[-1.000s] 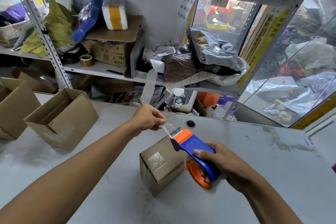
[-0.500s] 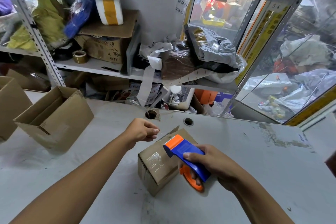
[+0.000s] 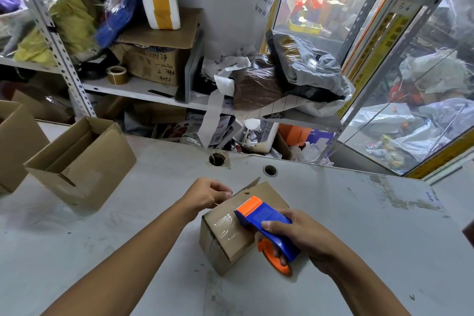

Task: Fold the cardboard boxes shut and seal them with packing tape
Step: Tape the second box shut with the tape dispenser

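Observation:
A small brown cardboard box (image 3: 228, 238) lies on the grey table (image 3: 359, 226), with shiny clear tape across its top face. My right hand (image 3: 300, 236) grips a blue and orange tape dispenser (image 3: 264, 223), whose orange blade end rests on the top of the box. My left hand (image 3: 209, 192) is at the box's far left edge, fingers curled, pinching the end of the clear tape there. One small flap tip sticks up at the box's far corner.
An open empty cardboard box (image 3: 79, 161) sits at the left, and another box (image 3: 15, 141) at the left edge. Two round holes (image 3: 269, 170) pierce the table near its back. Cluttered metal shelves (image 3: 154, 92) rise behind. Old label scraps (image 3: 405, 195) stick at the right.
Both hands came down from above the box. The stretched tape and dispenser now lie on the box top, and my left hand has dropped to its far left edge.

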Demonstrator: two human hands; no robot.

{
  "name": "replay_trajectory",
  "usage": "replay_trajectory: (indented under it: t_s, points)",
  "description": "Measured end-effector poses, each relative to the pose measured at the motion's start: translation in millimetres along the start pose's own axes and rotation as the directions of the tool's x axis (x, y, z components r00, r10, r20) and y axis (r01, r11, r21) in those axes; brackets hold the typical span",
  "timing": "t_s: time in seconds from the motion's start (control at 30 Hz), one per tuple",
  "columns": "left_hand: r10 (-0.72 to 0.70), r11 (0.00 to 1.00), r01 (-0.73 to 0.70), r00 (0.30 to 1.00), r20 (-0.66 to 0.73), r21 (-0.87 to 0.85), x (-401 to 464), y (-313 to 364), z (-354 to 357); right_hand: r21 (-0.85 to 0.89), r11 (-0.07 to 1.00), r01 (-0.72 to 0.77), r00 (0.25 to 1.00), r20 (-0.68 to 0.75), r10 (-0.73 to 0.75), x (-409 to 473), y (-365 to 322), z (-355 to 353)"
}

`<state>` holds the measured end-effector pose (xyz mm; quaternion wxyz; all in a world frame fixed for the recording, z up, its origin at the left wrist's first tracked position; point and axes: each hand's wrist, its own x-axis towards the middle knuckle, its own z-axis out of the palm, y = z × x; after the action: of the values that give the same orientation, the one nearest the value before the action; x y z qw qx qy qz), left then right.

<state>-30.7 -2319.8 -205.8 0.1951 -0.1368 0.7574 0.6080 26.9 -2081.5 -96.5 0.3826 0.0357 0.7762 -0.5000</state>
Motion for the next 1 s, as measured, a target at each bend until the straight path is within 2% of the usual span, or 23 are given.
replay_trajectory:
  t_s: [0.13,0.23,0.27,0.37,0.43,0.5,0.57,0.63,0.7,0.77,0.87,1.0]
  points:
    - [0.089,0.953,-0.049,0.989,-0.122,0.299,-0.6,6.0,8.0,0.005,1.0,0.02,1.0,-0.001,-0.02,0.5,0.5,-0.2]
    - [0.15,0.861,-0.029,0.968,-0.199,0.508,-3.3,9.5,10.1,0.007,0.999,0.035,0.999,0.012,-0.035,-1.8,1.6,-0.1]
    - [0.171,0.849,-0.041,0.965,-0.2,0.527,-5.4,10.5,9.2,0.007,0.999,0.036,0.999,0.011,-0.036,-1.5,1.8,-0.4]
    - [0.282,0.869,-0.197,0.951,-0.126,0.455,-19.5,8.1,12.2,0.012,1.0,0.029,1.0,0.008,-0.029,-0.5,2.0,-1.1]
    - [0.328,0.855,-0.23,0.934,-0.141,0.465,-33.1,5.9,13.8,0.018,0.999,0.032,0.999,0.012,-0.033,-0.6,1.6,-1.6]
    - [0.312,0.853,-0.244,0.947,-0.075,0.462,-49.8,8.3,9.8,0.02,0.999,0.039,0.999,0.02,-0.04,-0.9,2.0,-2.4]
    - [0.245,0.84,-0.262,0.965,0.099,0.475,-67.2,11.8,8.1,0.018,0.999,0.042,0.999,0.017,-0.042,-0.2,1.6,-2.7]
    - [0.187,0.764,-0.264,0.964,0.19,0.589,-80.8,15.9,16.6,0.021,0.999,0.047,0.999,0.011,-0.048,1.5,0.8,-1.5]
    - [0.173,0.653,-0.212,0.976,0.129,0.727,-86.1,13.9,35.1,0.001,0.999,0.044,0.999,0.003,-0.044,2.4,-0.2,-0.2]
    - [0.225,0.584,-0.147,0.974,0.015,0.798,-82.8,7.5,52.7,-0.016,0.999,0.039,0.999,0.0,-0.039,2.5,-0.4,-0.2]
    - [0.324,0.569,-0.122,0.942,-0.085,0.813,-74.2,-3.4,62.7,-0.015,0.999,0.028,1.0,-0.006,-0.028,2.3,2.4,-0.9]
    - [0.363,0.572,-0.133,0.926,-0.105,0.809,-74.2,-10.3,62.4,0.008,0.999,0.032,0.999,-0.005,-0.032,1.1,5.8,2.7]
